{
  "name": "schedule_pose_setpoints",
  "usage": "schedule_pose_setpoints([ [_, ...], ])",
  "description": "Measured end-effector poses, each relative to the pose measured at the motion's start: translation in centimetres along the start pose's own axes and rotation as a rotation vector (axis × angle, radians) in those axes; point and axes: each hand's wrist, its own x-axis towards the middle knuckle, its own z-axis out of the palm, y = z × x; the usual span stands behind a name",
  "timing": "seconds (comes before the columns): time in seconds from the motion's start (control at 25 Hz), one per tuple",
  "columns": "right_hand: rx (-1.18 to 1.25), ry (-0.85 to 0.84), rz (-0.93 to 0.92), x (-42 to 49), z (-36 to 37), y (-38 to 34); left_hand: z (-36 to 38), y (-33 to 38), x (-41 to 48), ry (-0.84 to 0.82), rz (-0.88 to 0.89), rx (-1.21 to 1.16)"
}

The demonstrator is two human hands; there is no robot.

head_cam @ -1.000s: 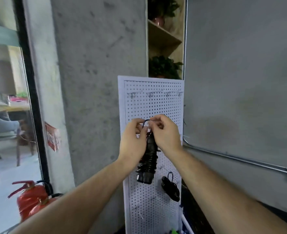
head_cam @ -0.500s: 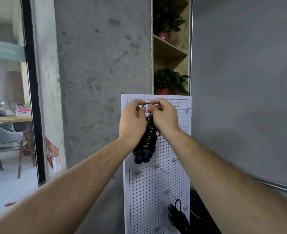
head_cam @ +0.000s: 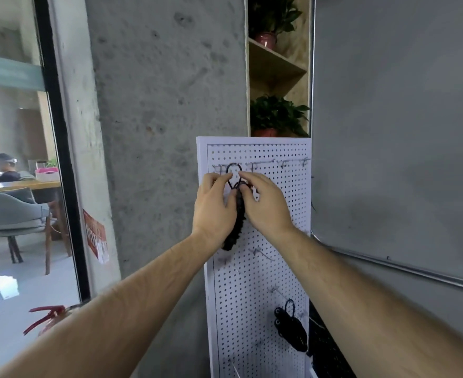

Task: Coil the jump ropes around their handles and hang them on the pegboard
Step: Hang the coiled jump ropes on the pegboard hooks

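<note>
Up at the top hook row of the pegboard (head_cam: 293, 192): left hand (head_cam: 215, 207) pinches the left side of the rope loop (head_cam: 234, 164), right hand (head_cam: 267, 207) pinches its right side. Coiled jump rope (head_cam: 234, 236) hangs just below, between both palms, against the board. Loop top sits at a hook (head_cam: 220, 167); can't tell if it's seated. Bundle looks light: floppy cord over stiff handles. Hold it by the loop, since the wraps may slip. Second coiled rope (head_cam: 293, 332) hangs low on the board.

Black coiled jump rope (head_cam: 237, 222), white dotted pegboard (head_cam: 255, 282), grey concrete wall (head_cam: 165, 105).
</note>
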Motion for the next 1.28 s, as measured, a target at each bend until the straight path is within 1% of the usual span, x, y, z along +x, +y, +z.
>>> schedule_pose_setpoints([
  [0.08,-0.192,0.015,-0.102,-2.9,-0.4,0.6,0.1,0.3,-2.3,0.001,0.102,0.174],
  [0.12,-0.276,0.028,-0.134,-4.5,-0.7,0.8,0.2,0.6,-3.6,-0.025,0.137,0.225],
  [0.2,-0.409,0.032,-0.159,-7.3,-1.5,1.5,0.8,1.1,-6.2,-0.09,0.154,0.28],
  [0.28,-0.471,-0.007,-0.139,-10.4,-2.5,2.5,1.7,1.3,-9.0,-0.119,0.179,0.302],
  [0.36,-0.484,-0.024,-0.139,-13.4,-3.6,3.6,2.6,1.2,-11.6,-0.136,0.233,0.277],
  [0.4,-0.489,-0.035,-0.13,-15.2,-4.1,4.4,3.4,1.0,-13.1,-0.174,0.247,0.251],
  [0.48,-0.5,-0.106,-0.102,-19.1,-4.7,6.2,5.3,0.2,-17.0,-0.3,0.236,0.218],
  [0.56,-0.518,-0.205,-0.049,-23.1,-4.5,8.5,7.6,-1.5,-21.0,-0.412,0.207,0.202],
  [0.64,-0.569,-0.329,0.053,-27.5,-4.0,11.8,10.7,-3.6,-25.6,-0.552,0.159,0.212],
  [0.8,-0.645,-0.586,0.3,-35.6,-1.8,19.4,16.5,-8.4,-33.4,-0.894,0.089,0.3],
  [0.92,-0.7,-0.782,0.532,-40.4,0.0,24.4,20.9,-11.8,-37.7,-1.098,0.019,0.37],
  [1.0,-0.679,-0.87,0.663,-42.9,1.4,27.5,23.8,-14.3,-40.2,-1.228,-0.022,0.417],
  [1.12,-0.653,-0.953,0.741,-45.5,3.4,31.4,27.2,-17.6,-43.5,-1.361,-0.05,0.475],
  [1.28,-0.636,-1.001,0.774,-47.0,6.2,36.7,30.8,-20.8,-45.5,-1.448,-0.129,0.491],
])
